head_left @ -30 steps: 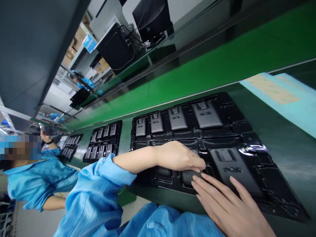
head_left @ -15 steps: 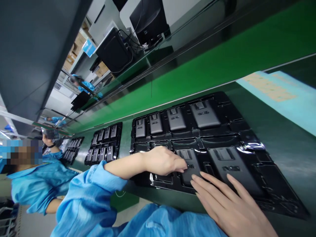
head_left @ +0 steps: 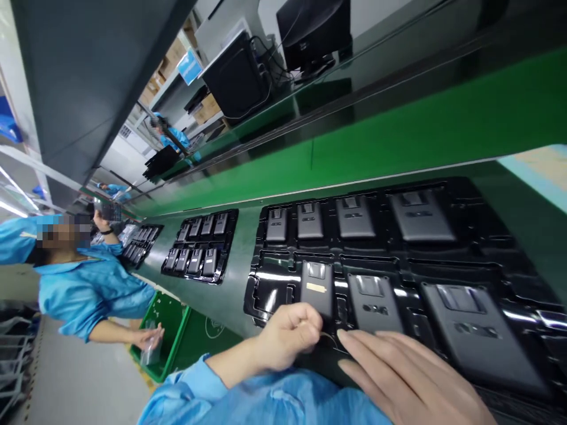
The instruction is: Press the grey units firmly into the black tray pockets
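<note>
My left hand (head_left: 290, 333) is closed in a pinch at the near edge of a black plastic tray (head_left: 390, 258). From its fingertips a thin curved strip (head_left: 328, 337) sticks out; its kind is not clear. Just beyond that hand lies a dark grey device housing (head_left: 317, 277) with a yellowish strip across its middle. To its right are a second grey housing (head_left: 374, 304) and a larger-looking third (head_left: 481, 333), both without that strip. My right hand (head_left: 411, 372) has its fingers stretched out flat, over the tray's near edge. Several more housings fill the tray's far row.
Farther left on the green bench stands another loaded tray (head_left: 219, 248). A co-worker in a blue smock (head_left: 88, 289) holds clear plastic over a green bin (head_left: 170, 339). A monitor (head_left: 314, 35) stands behind the green ledge. Light blue sheet material (head_left: 538, 177) lies at right.
My left hand has moved back from the housing toward the tray's near edge, uncovering the housing with the yellowish strip. The view has shifted, and the co-worker's lower hand now shows over the green bin.
</note>
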### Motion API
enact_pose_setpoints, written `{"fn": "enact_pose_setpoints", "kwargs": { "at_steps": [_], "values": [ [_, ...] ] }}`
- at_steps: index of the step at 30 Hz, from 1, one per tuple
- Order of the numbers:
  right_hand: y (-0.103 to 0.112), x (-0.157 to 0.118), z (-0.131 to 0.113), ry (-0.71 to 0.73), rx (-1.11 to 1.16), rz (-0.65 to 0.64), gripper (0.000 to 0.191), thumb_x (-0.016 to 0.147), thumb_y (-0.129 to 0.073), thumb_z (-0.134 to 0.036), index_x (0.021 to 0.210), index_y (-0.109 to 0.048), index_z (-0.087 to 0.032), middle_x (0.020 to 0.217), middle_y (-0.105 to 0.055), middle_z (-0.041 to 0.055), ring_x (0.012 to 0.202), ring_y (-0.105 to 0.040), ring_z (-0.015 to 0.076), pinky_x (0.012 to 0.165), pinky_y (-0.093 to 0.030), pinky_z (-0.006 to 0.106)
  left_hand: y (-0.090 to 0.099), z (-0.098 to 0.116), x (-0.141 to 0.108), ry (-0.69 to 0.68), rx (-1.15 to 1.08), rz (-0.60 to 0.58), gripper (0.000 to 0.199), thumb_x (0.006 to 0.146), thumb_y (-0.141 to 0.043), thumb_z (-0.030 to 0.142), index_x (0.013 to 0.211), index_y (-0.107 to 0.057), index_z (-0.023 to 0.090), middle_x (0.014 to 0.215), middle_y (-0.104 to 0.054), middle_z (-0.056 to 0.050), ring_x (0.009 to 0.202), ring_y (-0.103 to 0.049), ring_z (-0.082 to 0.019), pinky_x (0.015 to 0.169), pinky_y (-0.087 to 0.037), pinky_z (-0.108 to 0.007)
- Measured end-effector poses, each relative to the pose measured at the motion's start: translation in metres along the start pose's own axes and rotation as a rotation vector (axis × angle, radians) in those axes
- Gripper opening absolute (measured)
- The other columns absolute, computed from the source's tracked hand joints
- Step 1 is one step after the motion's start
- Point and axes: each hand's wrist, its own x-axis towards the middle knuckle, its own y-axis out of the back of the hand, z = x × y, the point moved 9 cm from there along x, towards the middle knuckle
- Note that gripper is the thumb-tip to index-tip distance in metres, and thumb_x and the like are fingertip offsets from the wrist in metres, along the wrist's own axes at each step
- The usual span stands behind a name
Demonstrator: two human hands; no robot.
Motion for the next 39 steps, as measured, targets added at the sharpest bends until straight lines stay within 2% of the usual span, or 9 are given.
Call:
{"fn": "enact_pose_setpoints", "kwargs": {
  "at_steps": [6,10,14,21,26,28,30,34,39],
  "values": [
    [-0.022,0.026,-0.012,-0.008,0.131,0.053,0.018,0.083,-0.04,-0.001,0.089,-0.052,-0.014,0.072,-0.06,0.0032,0.067,-0.057,0.0102,0.064,-0.048,0.023,-0.023,-0.011,-0.009,0.131,-0.506,-0.165,0.042,0.065,-0.067,0.047,0.069,-0.036,0.018,0.043,-0.019,0.012,0.034,-0.009,-0.002,0.035,-0.006,-0.017],
    [-0.031,0.032,-0.014,-0.017,0.179,0.026,0.019,0.083,-0.042,-0.002,0.09,-0.053,-0.016,0.072,-0.057,0.0014,0.066,-0.055,0.0093,0.061,-0.047,0.021,-0.018,0.0,-0.011,0.053,-0.559,-0.209,0.04,0.07,-0.06,0.051,0.077,-0.037,0.019,0.043,-0.018,0.013,0.034,-0.006,-0.003,0.035,-0.005,-0.017],
    [-0.038,0.036,-0.01,-0.074,0.142,-0.001,0.023,0.082,-0.047,-0.003,0.091,-0.056,-0.022,0.063,-0.049,-0.0028,0.058,-0.05,0.0097,0.057,-0.044,0.024,-0.012,-0.001,-0.015,0.107,-0.528,-0.276,0.04,0.072,-0.058,0.052,0.08,-0.04,0.017,0.042,-0.016,0.013,0.035,-0.008,-0.003,0.036,-0.006,-0.018],
    [-0.063,0.034,-0.012,-0.041,0.157,-0.085,0.044,0.081,-0.045,0.001,0.118,-0.047,-0.023,0.075,-0.058,-0.0016,0.064,-0.055,0.0104,0.069,-0.046,0.027,0.016,-0.006,-0.012,0.136,-0.548,-0.015,0.048,0.064,-0.062,0.056,0.066,-0.032,0.019,0.041,-0.019,0.013,0.036,-0.009,-0.002,0.036,-0.005,-0.018],
    [-0.058,0.029,0.008,-0.178,-0.007,-0.1,0.022,0.082,-0.048,-0.008,0.099,-0.053,-0.022,0.082,-0.061,-0.0004,0.07,-0.059,0.0136,0.07,-0.05,0.026,0.024,0.005,-0.008,0.085,-0.484,0.008,0.046,0.065,-0.058,0.056,0.06,-0.032,0.018,0.042,-0.022,0.011,0.037,-0.013,-0.002,0.036,-0.007,-0.018],
    [-0.052,0.029,0.025,-0.284,-0.112,-0.126,0.01,0.087,-0.043,-0.023,0.089,-0.053,-0.021,0.077,-0.059,0.0016,0.061,-0.058,0.0135,0.056,-0.05,0.023,0.038,0.007,-0.003,0.043,-0.418,0.107,0.041,0.071,-0.052,0.05,0.058,-0.03,0.018,0.044,-0.025,0.01,0.037,-0.014,-0.002,0.036,-0.009,-0.018],
    [-0.048,0.029,0.037,-0.335,-0.23,-0.161,0.023,0.089,-0.037,-0.036,0.083,-0.053,-0.02,0.07,-0.055,0.0029,0.047,-0.053,0.011,0.038,-0.044,0.019,0.054,0.007,0.001,0.032,-0.287,0.222,0.033,0.078,-0.04,0.04,0.057,-0.027,0.019,0.046,-0.028,0.008,0.038,-0.016,-0.003,0.037,-0.012,-0.018],
    [-0.053,0.028,0.043,-0.288,-0.369,-0.226,0.036,0.09,-0.03,-0.041,0.077,-0.053,-0.017,0.07,-0.053,0.0058,0.04,-0.049,0.0102,0.028,-0.036,0.02,0.071,0.029,0.005,-0.074,0.383,0.387,0.019,0.082,-0.03,0.026,0.065,-0.033,0.019,0.057,-0.037,0.003,0.05,-0.034,-0.008,0.05,-0.032,-0.022],
    [-0.065,0.026,0.039,-0.259,-0.382,-0.263,0.033,0.091,-0.029,-0.033,0.071,-0.051,-0.018,0.066,-0.053,0.0035,0.037,-0.046,0.0103,0.029,-0.036,0.023,0.045,0.024,0.021,0.045,0.968,0.153,0.008,0.082,-0.032,0.021,0.088,-0.038,0.019,0.064,-0.044,0.002,0.055,-0.042,-0.014,0.059,-0.041,-0.031]
  ]
}}
